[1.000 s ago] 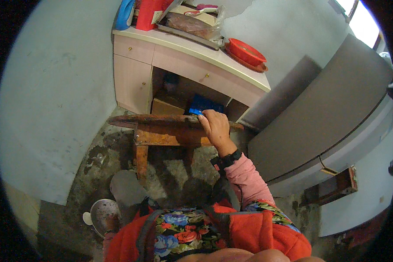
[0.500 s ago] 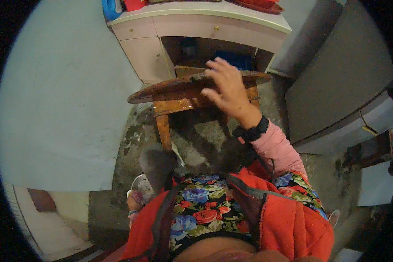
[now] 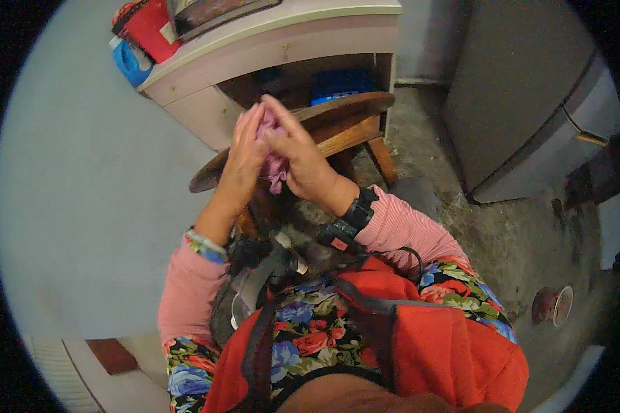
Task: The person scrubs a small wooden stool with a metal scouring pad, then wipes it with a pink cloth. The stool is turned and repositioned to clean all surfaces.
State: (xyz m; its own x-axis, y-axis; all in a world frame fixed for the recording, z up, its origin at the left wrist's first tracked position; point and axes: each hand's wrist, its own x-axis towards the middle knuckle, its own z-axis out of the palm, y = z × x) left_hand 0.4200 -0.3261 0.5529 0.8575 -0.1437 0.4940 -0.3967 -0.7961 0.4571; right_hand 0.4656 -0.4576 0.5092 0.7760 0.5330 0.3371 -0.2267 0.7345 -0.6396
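My left hand and my right hand are raised together, palms facing. Between them is a crumpled pink cloth, pressed from both sides, with a loose end hanging below. Just beyond and under my hands stands a small wooden table with a rounded, dark, worn top and lighter legs. My forearms hide part of its left side. A black band circles my right wrist.
Behind the table is a pale cabinet with drawers and an open shelf holding a blue crate. On its top are a red container and a blue bottle. A grey refrigerator stands right. A clear tub rests on the floor.
My left hand has come up from the low left, beside a pale basin, and met my right hand around the pink cloth. The right hand has moved left, and the view has turned.
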